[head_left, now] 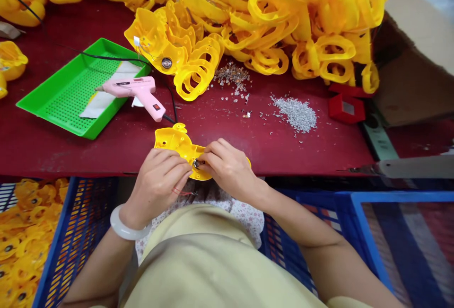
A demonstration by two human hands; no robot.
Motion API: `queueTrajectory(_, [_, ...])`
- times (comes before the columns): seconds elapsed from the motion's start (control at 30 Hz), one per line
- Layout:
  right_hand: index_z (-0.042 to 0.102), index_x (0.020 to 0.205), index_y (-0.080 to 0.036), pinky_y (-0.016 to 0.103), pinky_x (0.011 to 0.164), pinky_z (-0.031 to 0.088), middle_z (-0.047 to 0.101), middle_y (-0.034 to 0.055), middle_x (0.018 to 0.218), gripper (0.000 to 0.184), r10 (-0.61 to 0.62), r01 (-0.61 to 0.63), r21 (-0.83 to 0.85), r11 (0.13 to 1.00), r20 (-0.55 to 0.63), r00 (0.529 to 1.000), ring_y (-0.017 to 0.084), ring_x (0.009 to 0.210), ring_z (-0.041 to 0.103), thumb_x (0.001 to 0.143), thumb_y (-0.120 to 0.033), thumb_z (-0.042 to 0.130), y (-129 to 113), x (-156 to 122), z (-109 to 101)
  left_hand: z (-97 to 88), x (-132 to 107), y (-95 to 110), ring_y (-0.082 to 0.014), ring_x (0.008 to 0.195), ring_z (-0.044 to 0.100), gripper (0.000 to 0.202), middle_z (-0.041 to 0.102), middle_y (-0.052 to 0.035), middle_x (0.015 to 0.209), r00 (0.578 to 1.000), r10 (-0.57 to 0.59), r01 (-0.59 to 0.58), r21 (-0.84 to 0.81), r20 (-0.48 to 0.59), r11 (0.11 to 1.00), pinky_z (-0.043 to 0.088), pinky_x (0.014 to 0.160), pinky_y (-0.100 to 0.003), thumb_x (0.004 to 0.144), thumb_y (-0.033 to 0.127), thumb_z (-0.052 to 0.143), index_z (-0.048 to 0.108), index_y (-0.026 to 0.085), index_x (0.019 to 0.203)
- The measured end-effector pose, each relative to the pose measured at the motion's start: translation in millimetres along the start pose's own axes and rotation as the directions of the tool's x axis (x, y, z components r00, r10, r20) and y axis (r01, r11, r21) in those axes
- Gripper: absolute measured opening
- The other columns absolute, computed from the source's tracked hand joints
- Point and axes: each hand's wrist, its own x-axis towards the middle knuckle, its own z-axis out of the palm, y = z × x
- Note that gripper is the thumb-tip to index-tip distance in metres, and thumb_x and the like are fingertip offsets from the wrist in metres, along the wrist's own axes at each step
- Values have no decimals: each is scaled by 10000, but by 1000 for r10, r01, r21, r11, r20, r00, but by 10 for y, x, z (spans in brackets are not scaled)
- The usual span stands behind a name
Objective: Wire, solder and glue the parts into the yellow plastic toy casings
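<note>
The left hand (158, 185) and right hand (229, 168) hold a yellow plastic housing (175, 141) over the front edge of the red desk (280, 149). The fingers (184, 168) of both hands are clenched on it, closing around a small round metal part (196, 163); the fingertips cover much of that part, so its form is hard to make out. The right hand hides one end of the housing. Thin red wires (182, 192) pass below the left hand, their ends hard to follow. Farther up the desk, a pink glue gun (136, 92) lies across a green perforated tray (87, 130), near scattered clear studs (230, 76), a pile of silver bits (296, 114) and a heap of yellow housings (255, 29) cut off by the top of the view.
</note>
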Motion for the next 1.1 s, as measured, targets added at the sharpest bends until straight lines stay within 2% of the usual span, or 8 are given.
queueTrajectory(0.2, [634,729,-79,324,586,356,562,72,754,202,-42,42,4,999,-17,999,169,736,391,905,-156,572,21,34,38,18,-49,-24,-189,901,581,160,644,-42,911,1000,-1,2,-26,15,1000,440,827,-376,830,75,619,573,128,974])
queueTrajectory(0.37, [633,753,-77,330,619,386,573,72,750,172,-90,89,18,996,66,994,171,735,398,900,-135,565,58,35,21,28,-57,-15,-188,881,591,127,646,-45,912,1000,-9,9,-8,11,1000,445,795,-369,837,83,615,580,119,953])
queueTrajectory(0.5, [670,904,-46,317,697,450,625,97,839,130,-85,90,83,992,-54,995,166,787,448,898,-136,577,28,-67,-50,42,-80,-5,-188,882,591,124,650,-48,920,1000,-9,9,19,-9,1000,443,799,-364,845,90,605,591,116,965])
queueTrajectory(0.57, [673,978,-44,317,715,467,632,114,895,190,-103,106,45,993,-69,992,179,830,455,900,-201,600,4,-132,-73,52,-93,-3,-186,887,589,119,651,-50,921,1000,-6,7,23,-17,1000,441,803,-358,851,98,598,597,115,969])
queueTrajectory(0.73, [683,1021,-33,341,702,465,608,139,920,360,-126,127,-23,992,26,992,205,849,453,897,-362,608,-14,-199,-57,61,-86,-9,-191,886,593,128,653,-50,921,1000,-4,5,23,-20,1000,446,794,-359,845,96,605,596,113,972])
queueTrajectory(0.87, [709,1012,-62,337,697,459,617,122,927,352,-103,103,5,995,43,994,205,847,456,873,-377,640,23,-178,-47,89,-80,4,-189,864,600,119,654,-51,904,998,-11,12,20,-54,1000,460,784,-362,833,79,618,589,111,944])
queueTrajectory(1.0, [713,1009,-68,349,721,464,625,126,936,330,-134,134,-54,990,-3,991,204,836,460,871,-361,644,109,-178,-88,195,-54,85,-175,865,602,132,654,-40,933,993,-81,80,-12,-84,997,482,795,-360,848,92,616,583,123,973])
queueTrajectory(1.1, [702,1031,-74,356,757,466,618,134,963,299,-139,138,-123,983,4,990,208,860,457,892,-325,616,203,-204,-147,238,3,173,-151,915,613,182,663,-42,977,977,-114,93,-120,-180,988,502,866,-336,846,59,614,579,129,1010])
